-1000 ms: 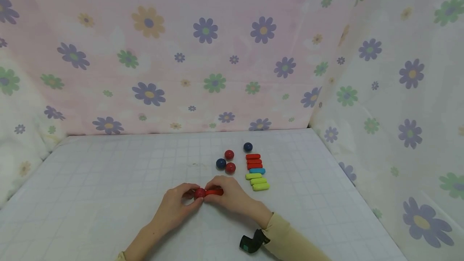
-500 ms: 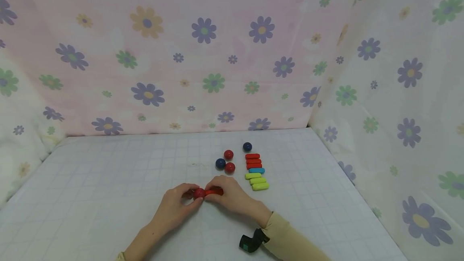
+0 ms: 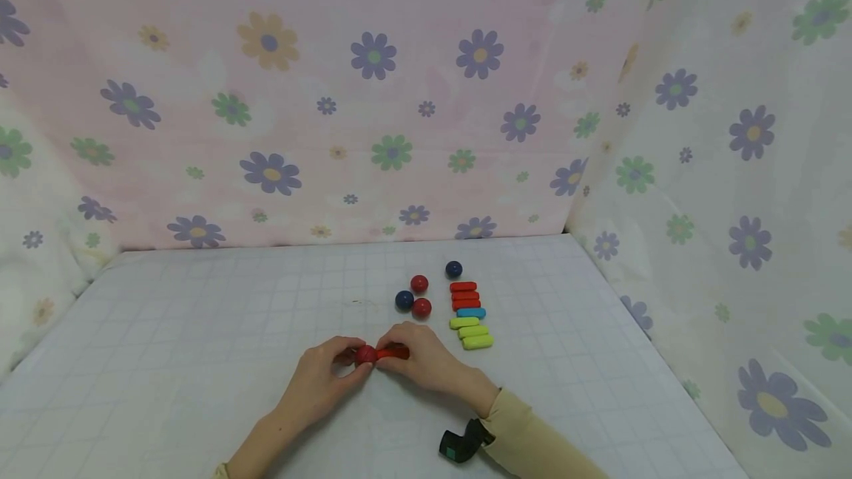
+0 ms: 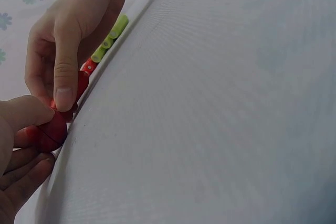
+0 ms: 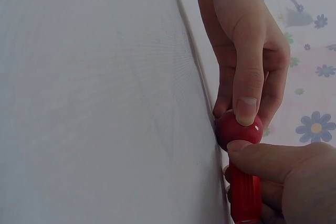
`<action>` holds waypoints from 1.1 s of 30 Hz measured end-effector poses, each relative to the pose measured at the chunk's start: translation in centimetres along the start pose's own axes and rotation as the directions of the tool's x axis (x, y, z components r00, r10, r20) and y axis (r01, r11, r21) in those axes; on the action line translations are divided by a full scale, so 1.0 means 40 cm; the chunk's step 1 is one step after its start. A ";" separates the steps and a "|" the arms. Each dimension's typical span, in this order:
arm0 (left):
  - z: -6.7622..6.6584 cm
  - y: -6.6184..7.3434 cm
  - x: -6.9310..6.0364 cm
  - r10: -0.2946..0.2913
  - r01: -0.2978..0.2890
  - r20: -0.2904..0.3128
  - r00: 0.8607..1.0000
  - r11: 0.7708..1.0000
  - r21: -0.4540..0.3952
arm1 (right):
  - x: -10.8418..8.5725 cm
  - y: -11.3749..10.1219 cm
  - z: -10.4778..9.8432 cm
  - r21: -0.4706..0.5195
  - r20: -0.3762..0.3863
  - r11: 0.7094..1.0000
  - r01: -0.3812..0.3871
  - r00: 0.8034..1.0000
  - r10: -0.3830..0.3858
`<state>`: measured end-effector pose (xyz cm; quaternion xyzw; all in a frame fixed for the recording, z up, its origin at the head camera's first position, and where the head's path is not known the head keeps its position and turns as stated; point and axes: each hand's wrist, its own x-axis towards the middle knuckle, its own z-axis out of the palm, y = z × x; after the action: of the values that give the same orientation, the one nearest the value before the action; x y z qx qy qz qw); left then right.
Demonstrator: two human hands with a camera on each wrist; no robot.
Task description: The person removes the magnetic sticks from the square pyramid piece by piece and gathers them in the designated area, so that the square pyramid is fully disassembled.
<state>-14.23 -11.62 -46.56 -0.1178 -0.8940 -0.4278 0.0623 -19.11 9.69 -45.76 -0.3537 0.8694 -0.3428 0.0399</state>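
Note:
Between the thumb and fingers of my left hand is a shiny red ball with a thin seam line. My right hand pinches a short red stick, a ridged handle, from the right side. In the right wrist view the stick stands end-on against the ball, and the right thumb covers the place where they meet. Whether the two are joined cannot be seen. Both hands are low over the white table, close together.
Behind the hands lie two red balls and two dark blue balls. To their right is a column of short sticks: red ones, a blue one and yellow-green ones. A black wrist camera sits by the right sleeve.

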 end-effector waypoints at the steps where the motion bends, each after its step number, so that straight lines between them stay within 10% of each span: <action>1: 0.000 0.000 0.000 0.000 0.000 0.001 1.000 1.000 0.000 | 0.000 0.000 0.000 0.001 0.001 1.000 0.000 1.000 0.000; 14: 0.007 0.000 0.005 0.002 -0.002 0.002 1.000 1.000 -0.005 | -0.013 0.004 -0.017 -0.026 0.025 0.999 -0.020 0.999 0.021; 33: 0.003 0.009 0.007 -0.093 0.093 0.025 0.995 0.996 0.009 | -0.191 0.065 -0.101 -0.084 -0.125 0.991 -0.105 0.988 0.094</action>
<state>-14.41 -11.26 -46.31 -0.0814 -0.9010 -0.4251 0.0314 -16.20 18.21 -45.64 -0.2901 0.9013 -0.3216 -0.0116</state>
